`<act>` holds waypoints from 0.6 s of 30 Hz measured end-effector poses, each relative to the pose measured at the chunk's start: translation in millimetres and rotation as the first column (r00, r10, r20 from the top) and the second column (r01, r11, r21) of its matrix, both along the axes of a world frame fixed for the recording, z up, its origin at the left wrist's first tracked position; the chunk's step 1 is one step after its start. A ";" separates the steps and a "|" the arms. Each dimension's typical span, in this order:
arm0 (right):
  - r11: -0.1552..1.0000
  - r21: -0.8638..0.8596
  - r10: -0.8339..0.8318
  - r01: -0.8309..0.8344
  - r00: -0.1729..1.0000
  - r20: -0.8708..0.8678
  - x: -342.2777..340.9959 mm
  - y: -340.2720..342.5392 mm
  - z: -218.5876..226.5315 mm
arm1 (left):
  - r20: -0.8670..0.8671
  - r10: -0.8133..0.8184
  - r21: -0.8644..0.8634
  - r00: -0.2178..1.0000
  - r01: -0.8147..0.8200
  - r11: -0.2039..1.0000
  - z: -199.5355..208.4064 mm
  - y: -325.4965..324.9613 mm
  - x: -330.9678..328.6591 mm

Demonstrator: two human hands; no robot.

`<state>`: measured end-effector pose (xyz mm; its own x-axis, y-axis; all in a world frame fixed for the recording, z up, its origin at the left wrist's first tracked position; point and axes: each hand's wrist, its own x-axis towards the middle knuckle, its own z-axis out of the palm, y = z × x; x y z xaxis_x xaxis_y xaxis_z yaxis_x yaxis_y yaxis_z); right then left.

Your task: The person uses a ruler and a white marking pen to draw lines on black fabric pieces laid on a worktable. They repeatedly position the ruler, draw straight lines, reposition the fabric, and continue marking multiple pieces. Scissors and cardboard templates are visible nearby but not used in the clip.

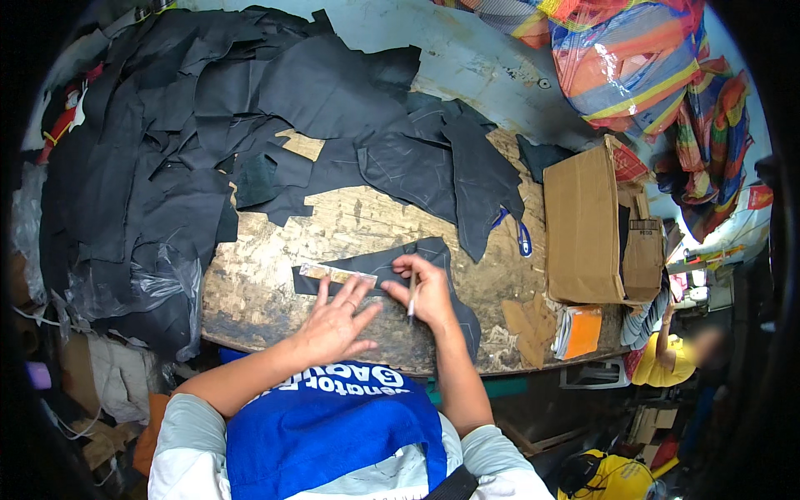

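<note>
My left hand lies with its fingers spread, the fingertips pressing on a short, pale ruler. The ruler rests along a dark piece of leather-like material that narrows towards the left. Just right of it, my right hand is closed around a slim pen, which points towards me. A thin light line curves over the dark piece between the hands. Where the pen's far end sits among the fingers is hidden.
Dark sheets are heaped across the far and left side of the worn wooden table. Blue-handled scissors lie partly under them. To the right are a cardboard box, brown scraps and an orange packet. Two people in yellow are beyond.
</note>
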<state>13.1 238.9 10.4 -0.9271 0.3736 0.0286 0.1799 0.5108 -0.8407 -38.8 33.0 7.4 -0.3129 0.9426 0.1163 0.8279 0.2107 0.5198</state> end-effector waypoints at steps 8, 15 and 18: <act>0.942 0.331 0.002 0.058 0.984 -0.179 -17.2 -18.2 -25.0 | 0.115 -0.044 -0.099 0.992 0.055 0.994 -16.4 -15.0 0.1; 0.991 -0.049 -0.132 0.126 0.980 -0.148 -29.5 -8.9 -38.0 | 0.048 0.023 -0.202 0.999 -0.013 0.979 -15.7 -5.3 3.0; 0.822 -0.553 -0.305 0.139 0.926 -0.221 -26.8 4.0 -26.2 | 0.017 0.016 -0.244 1.000 -0.012 0.970 -14.4 -4.2 1.7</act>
